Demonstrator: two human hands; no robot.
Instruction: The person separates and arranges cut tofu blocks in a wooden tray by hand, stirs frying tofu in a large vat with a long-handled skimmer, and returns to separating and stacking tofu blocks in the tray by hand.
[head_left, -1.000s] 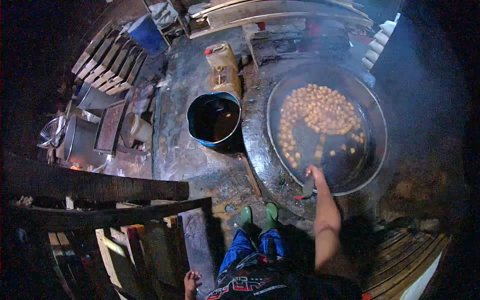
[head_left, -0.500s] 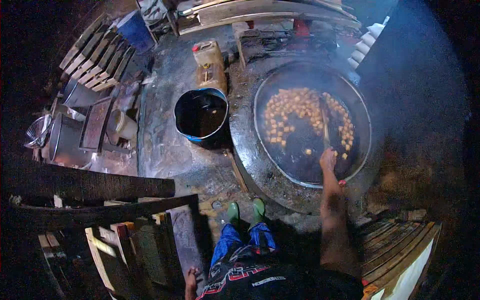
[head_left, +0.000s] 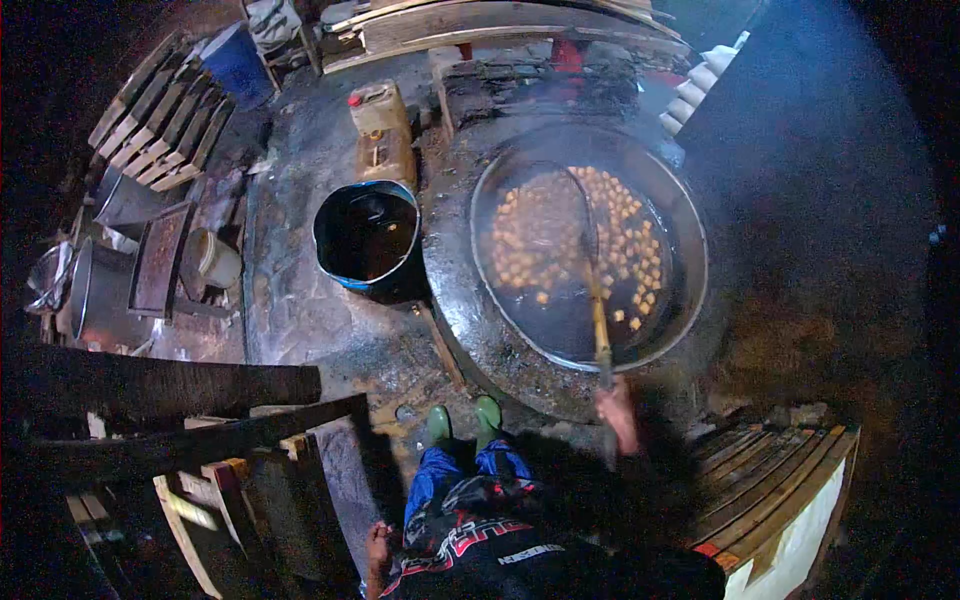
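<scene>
the left hand [head_left: 379, 545] hangs low, open or closed i cannot tell; golden cubes [head_left: 622, 262], blurred at left, crowd dark liquid [head_left: 548, 328] inside the pan [head_left: 704, 270]; the tool [head_left: 600, 322] slants to the right hand [head_left: 617, 403], gripping its handle

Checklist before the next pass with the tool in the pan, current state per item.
1. Right hand grip on tool: ok, closed around the handle, though blurred.
2. Tool's far end within the pan: ok, among the cubes.
3. Left hand away from pan: ok, low at the person's side.
4. Footing: ok, both boots side by side, outside the pan; floor grip, cannot tell.
5. Sight of the cubes: not ok, haze and blur soften those on the left.
6. Pan heat: cannot tell, nothing shows it directly.
</scene>
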